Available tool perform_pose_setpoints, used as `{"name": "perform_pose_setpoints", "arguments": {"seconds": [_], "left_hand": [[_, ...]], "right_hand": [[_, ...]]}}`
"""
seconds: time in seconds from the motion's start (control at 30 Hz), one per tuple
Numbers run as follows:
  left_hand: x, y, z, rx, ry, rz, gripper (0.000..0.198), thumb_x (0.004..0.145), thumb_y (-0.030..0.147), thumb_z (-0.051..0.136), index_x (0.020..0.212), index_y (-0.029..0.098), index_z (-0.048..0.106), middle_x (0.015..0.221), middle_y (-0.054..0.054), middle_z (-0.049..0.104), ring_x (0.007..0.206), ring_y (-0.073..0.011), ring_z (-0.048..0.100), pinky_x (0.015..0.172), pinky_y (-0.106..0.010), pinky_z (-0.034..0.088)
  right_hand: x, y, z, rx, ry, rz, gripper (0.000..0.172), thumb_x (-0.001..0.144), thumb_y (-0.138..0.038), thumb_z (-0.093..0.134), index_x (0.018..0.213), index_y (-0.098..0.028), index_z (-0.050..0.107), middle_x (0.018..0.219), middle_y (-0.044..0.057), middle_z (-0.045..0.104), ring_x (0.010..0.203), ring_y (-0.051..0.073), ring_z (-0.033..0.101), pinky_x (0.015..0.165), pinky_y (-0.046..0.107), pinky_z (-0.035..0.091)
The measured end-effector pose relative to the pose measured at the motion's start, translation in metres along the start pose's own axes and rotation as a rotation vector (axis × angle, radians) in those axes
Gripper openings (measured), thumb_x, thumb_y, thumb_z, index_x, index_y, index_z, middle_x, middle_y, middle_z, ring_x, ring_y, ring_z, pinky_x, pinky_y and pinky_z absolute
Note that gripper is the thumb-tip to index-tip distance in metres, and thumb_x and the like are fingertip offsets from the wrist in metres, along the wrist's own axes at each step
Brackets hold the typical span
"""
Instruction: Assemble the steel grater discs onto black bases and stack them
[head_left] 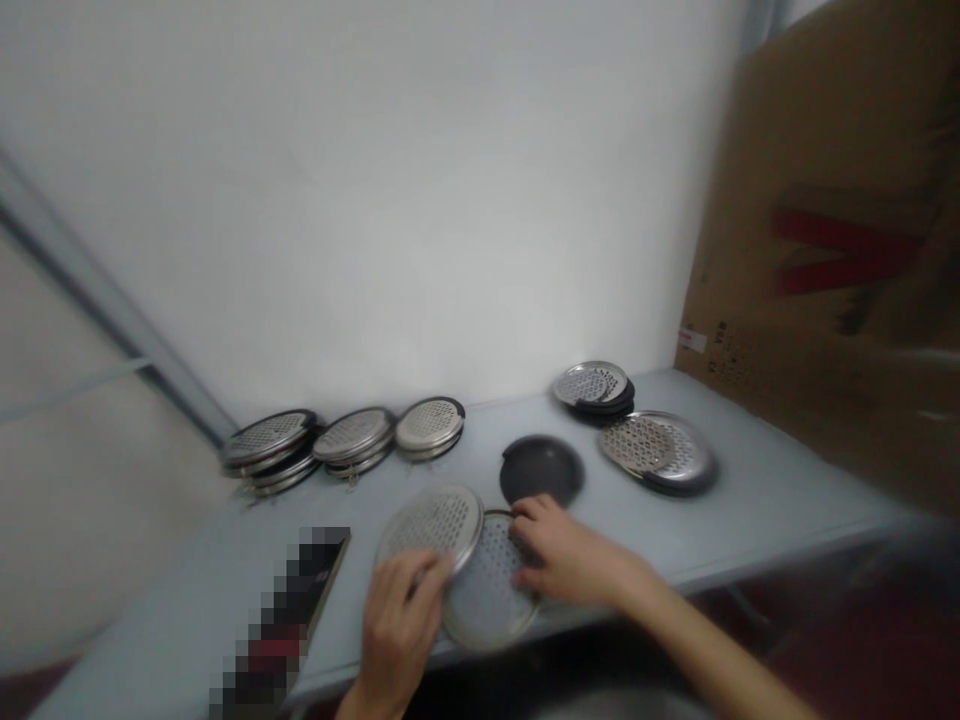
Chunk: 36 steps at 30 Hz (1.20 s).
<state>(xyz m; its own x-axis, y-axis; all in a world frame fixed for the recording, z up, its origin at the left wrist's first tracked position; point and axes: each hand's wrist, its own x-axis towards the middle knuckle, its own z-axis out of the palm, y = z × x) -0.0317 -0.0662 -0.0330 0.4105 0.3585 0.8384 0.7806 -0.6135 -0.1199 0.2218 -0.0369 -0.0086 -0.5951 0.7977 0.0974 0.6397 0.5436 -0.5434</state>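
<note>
My left hand (397, 615) grips the near edge of a round perforated steel disc (431, 525), tilted up off the table. My right hand (570, 560) rests with curled fingers on a second, larger perforated disc (484, 590) that lies flat at the table's front edge. A dark round pan-like disc (541, 468) lies just beyond my right hand.
Three stacks of perforated discs (349, 438) stand at the back left of the grey table (765, 490). Two more stacks (637, 425) sit at the back right. A flat dark item (289, 620) lies front left. Brown cardboard (840, 250) leans at the right.
</note>
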Motion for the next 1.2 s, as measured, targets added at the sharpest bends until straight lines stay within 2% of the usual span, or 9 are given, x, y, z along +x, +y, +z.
{"name": "perform_pose_setpoints", "arguments": {"seconds": [0.1,0.27,0.4,0.5,0.63,0.8,0.93,1.07,1.2], "left_hand": [[-0.001,0.009,0.003,-0.046,-0.010,0.054,0.026,0.095,0.001,0.051,0.100,0.019,0.069,0.084,-0.005,0.068,0.080,-0.0178,0.065,0.075,-0.031,0.054],[-0.007,0.026,0.006,-0.141,-0.087,0.200,0.022,0.098,0.005,0.050,0.102,0.015,0.069,0.085,-0.006,0.070,0.084,-0.0188,0.066,0.077,-0.033,0.057],[-0.004,0.033,0.008,-0.169,-0.156,0.173,0.023,0.102,0.011,0.046,0.099,0.016,0.068,0.086,-0.006,0.071,0.083,-0.0183,0.067,0.078,-0.033,0.057],[0.002,0.031,0.008,-0.178,-0.221,0.124,0.028,0.104,0.039,0.049,0.102,0.018,0.067,0.093,-0.008,0.072,0.087,-0.0211,0.069,0.078,-0.034,0.059],[0.000,0.024,0.008,-0.191,-0.249,0.115,0.064,0.084,0.075,0.055,0.111,0.018,0.065,0.100,-0.010,0.073,0.091,-0.0252,0.072,0.079,-0.036,0.061],[-0.018,0.017,0.009,-0.142,-0.305,0.121,0.071,0.075,0.072,0.072,0.123,0.020,0.064,0.113,-0.013,0.073,0.105,-0.0317,0.070,0.088,-0.042,0.059],[-0.028,0.015,0.013,-0.038,-0.458,-0.022,0.094,0.066,0.063,0.085,0.145,0.024,0.052,0.142,-0.017,0.060,0.129,-0.0425,0.055,0.096,-0.054,0.055],[-0.029,0.018,0.014,-0.046,-0.611,-0.058,0.092,0.077,0.053,0.081,0.155,0.032,0.038,0.158,-0.012,0.045,0.139,-0.0401,0.047,0.101,-0.053,0.054],[-0.028,0.022,0.014,-0.038,-0.633,-0.032,0.084,0.085,0.049,0.074,0.158,0.035,0.033,0.160,-0.008,0.043,0.142,-0.0373,0.044,0.105,-0.051,0.052]], "right_hand": [[-0.001,0.003,-0.003,0.009,0.058,-0.011,0.026,0.091,-0.016,0.055,0.115,-0.014,0.064,0.129,0.015,0.059,0.121,0.028,0.050,0.107,0.042,0.040],[0.000,0.012,-0.009,0.027,0.138,0.045,0.037,0.092,-0.005,0.043,0.121,-0.014,0.063,0.124,0.014,0.063,0.117,0.025,0.054,0.104,0.038,0.040],[0.000,0.015,-0.010,0.040,0.144,0.072,0.040,0.092,-0.006,0.043,0.126,-0.013,0.063,0.125,0.015,0.065,0.118,0.026,0.056,0.101,0.037,0.041],[0.000,0.012,-0.010,0.054,0.137,0.075,0.034,0.095,-0.011,0.044,0.121,-0.014,0.066,0.120,0.014,0.068,0.113,0.026,0.059,0.098,0.035,0.042],[0.002,0.006,-0.012,0.062,0.142,0.065,0.027,0.099,-0.016,0.045,0.115,-0.015,0.067,0.112,0.013,0.070,0.107,0.025,0.061,0.095,0.034,0.043],[0.002,0.003,-0.012,0.040,0.140,0.044,0.025,0.100,-0.017,0.045,0.112,-0.013,0.066,0.111,0.013,0.069,0.105,0.025,0.060,0.095,0.034,0.043],[0.003,0.001,-0.007,-0.005,0.131,0.034,0.024,0.097,-0.017,0.048,0.113,-0.012,0.065,0.113,0.014,0.067,0.107,0.026,0.058,0.098,0.036,0.041],[0.005,0.000,-0.002,-0.020,0.106,0.010,0.026,0.095,-0.020,0.054,0.117,-0.011,0.063,0.122,0.016,0.062,0.114,0.029,0.054,0.102,0.039,0.039],[0.004,0.002,0.000,-0.004,0.102,0.023,0.028,0.093,-0.020,0.057,0.119,-0.010,0.061,0.122,0.017,0.060,0.115,0.029,0.053,0.102,0.041,0.039]]}}
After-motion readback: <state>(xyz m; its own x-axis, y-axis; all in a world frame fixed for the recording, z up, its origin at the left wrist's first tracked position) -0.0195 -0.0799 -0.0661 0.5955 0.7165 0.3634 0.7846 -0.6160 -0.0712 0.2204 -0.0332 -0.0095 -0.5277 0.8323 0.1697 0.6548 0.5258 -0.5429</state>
